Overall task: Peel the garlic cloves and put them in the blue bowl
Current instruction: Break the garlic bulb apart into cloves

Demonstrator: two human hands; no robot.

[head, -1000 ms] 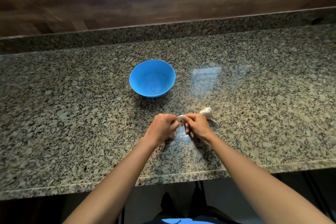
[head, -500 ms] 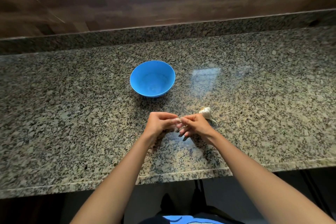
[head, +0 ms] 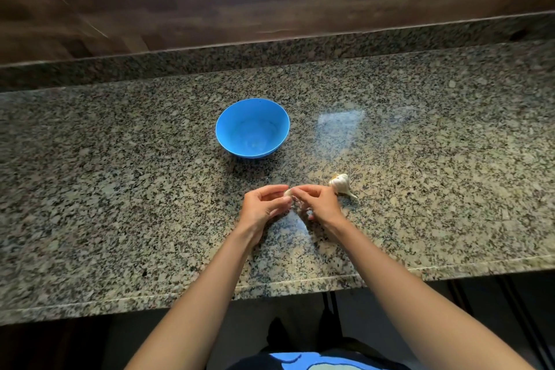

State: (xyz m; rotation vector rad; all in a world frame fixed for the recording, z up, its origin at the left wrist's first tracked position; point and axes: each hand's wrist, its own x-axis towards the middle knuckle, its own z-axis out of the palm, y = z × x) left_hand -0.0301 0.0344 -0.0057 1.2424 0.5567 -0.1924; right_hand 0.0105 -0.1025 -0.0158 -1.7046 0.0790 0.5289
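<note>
A small pale garlic clove sits between my two hands, just above the granite counter. My left hand holds it with curled fingers and thumb. My right hand pinches its other end with fingertips. The clove is mostly hidden by my fingers. A white garlic bulb lies on the counter just right of my right hand. The blue bowl stands farther back, left of centre, and looks empty.
The speckled granite counter runs the full width, its front edge near my forearms. A raised granite ledge and a wooden wall lie behind the bowl. A bright window reflection shows right of the bowl.
My hands stayed together on the clove; the fingers of both hands shifted slightly around it. The bulb and bowl did not move.
</note>
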